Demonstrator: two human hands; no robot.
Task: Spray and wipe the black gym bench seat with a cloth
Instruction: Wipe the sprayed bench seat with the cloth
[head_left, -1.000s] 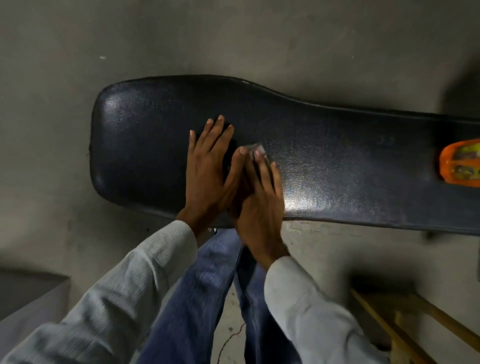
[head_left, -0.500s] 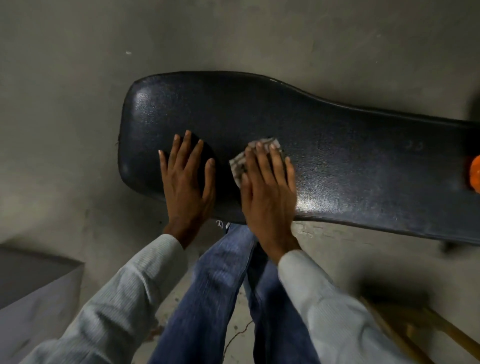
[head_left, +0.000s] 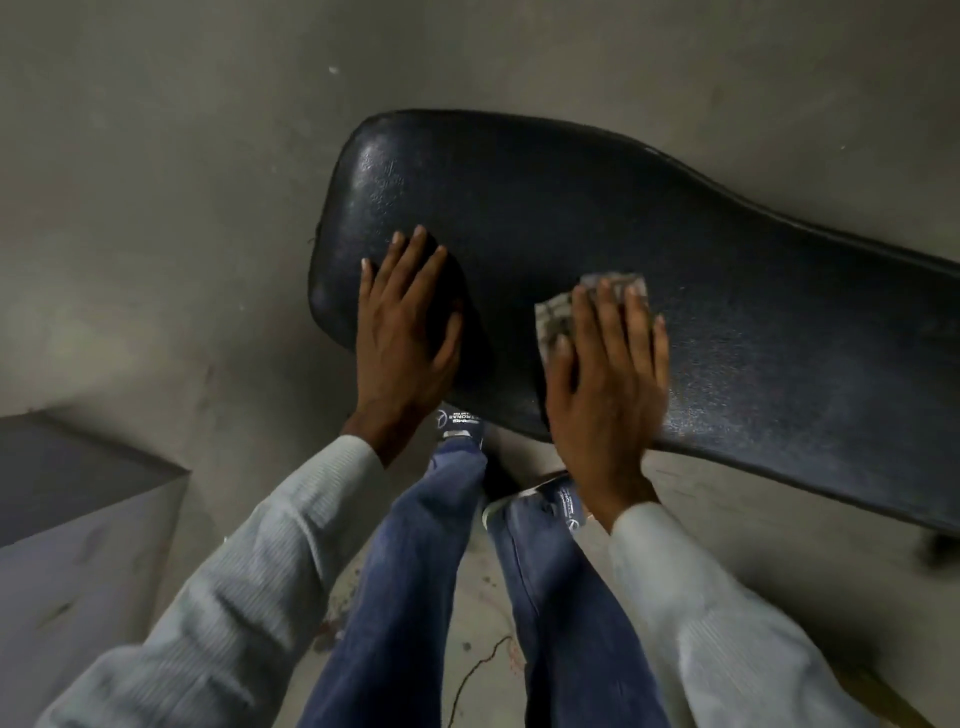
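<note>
The black gym bench seat (head_left: 597, 223) runs from the middle of the view to the right edge, its rounded wide end at the left. My left hand (head_left: 402, 332) lies flat on that wide end near the front edge, fingers apart, holding nothing. My right hand (head_left: 605, 374) presses flat on a small grey checked cloth (head_left: 556, 317), which shows past my fingertips and thumb. The cloth lies on the seat about a hand's width right of my left hand. No spray bottle is in view.
Bare grey concrete floor (head_left: 182, 182) surrounds the bench. A grey block or step (head_left: 67, 499) sits at the lower left. My legs in blue jeans (head_left: 415, 597) and my shoes stand against the bench's front edge.
My hands have drawn apart: the right hand with the cloth slid right along the seat, the left stayed on the wide end. The view swung left, so the orange object at the right is gone.
</note>
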